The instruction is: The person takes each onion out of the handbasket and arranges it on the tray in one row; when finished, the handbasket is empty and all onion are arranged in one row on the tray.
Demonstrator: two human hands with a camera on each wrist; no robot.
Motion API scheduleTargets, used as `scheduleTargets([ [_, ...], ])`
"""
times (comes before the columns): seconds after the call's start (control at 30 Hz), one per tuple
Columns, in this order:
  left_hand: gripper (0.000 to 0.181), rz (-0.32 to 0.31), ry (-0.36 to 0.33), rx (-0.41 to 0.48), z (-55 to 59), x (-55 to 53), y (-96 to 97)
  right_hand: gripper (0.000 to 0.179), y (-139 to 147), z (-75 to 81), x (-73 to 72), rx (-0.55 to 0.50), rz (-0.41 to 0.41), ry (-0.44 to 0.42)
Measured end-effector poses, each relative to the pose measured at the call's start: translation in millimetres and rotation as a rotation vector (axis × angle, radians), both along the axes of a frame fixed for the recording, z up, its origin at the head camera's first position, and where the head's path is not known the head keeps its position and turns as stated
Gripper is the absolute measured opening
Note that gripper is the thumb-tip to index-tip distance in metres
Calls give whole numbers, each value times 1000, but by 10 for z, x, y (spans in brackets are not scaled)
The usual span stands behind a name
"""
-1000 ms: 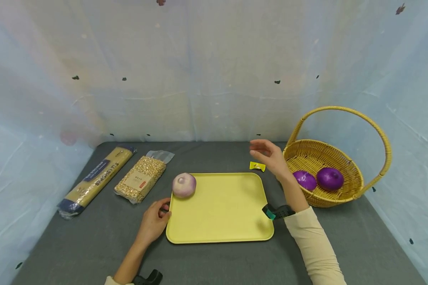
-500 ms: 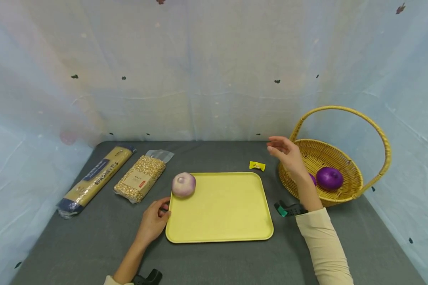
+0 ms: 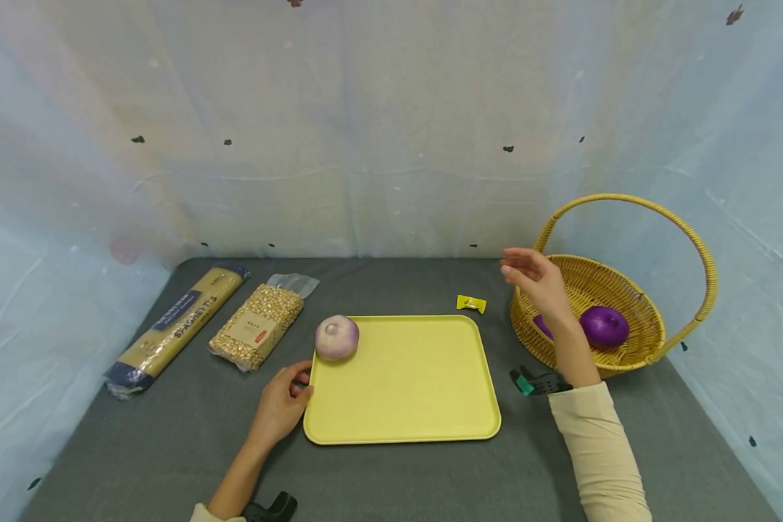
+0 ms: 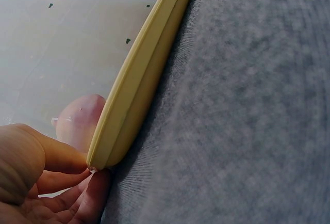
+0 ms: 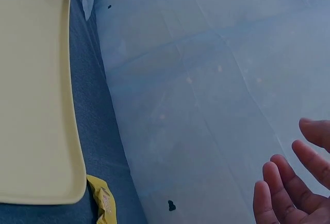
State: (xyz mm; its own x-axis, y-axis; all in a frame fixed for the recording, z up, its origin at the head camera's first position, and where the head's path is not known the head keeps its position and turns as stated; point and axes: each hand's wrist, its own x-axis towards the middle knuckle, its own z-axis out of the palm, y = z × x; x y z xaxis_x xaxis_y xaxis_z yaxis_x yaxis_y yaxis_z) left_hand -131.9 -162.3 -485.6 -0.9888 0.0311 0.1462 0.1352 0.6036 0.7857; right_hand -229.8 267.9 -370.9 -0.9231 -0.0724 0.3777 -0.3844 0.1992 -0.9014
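- Several fingers of the left hand [image 3: 283, 402] are bent and grasp the left edge of the yellow tray [image 3: 404, 391], which lies flat on the tabletop [image 3: 398, 482].
- Fingers of the right hand [image 3: 540, 283] are released and softly bent; this hand is in the air, and from the head camera it overlaps the left rim of the wicker basket [image 3: 600, 279].
- On the tray, at its far left corner, sits a pale purple onion [image 3: 337, 338].
- Inside the basket are two purple round things [image 3: 604, 326], one partly hidden by the right arm.
- Just beyond the tray's far right corner lies a small yellow packet [image 3: 472, 304].
- Farther left rest a bag of yellow kernels [image 3: 257, 326] and, near it, a spaghetti pack [image 3: 177, 322].
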Motion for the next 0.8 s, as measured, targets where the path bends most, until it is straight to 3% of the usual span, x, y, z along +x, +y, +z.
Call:
scheduleTargets([
  [0.37,40,0,-3,-3,7,3,0,34,154,25,16,-50,-54,-46],
  [0.8,40,4,-18,-4,29,8,3,36,289,75,58,-143,-60,-22],
])
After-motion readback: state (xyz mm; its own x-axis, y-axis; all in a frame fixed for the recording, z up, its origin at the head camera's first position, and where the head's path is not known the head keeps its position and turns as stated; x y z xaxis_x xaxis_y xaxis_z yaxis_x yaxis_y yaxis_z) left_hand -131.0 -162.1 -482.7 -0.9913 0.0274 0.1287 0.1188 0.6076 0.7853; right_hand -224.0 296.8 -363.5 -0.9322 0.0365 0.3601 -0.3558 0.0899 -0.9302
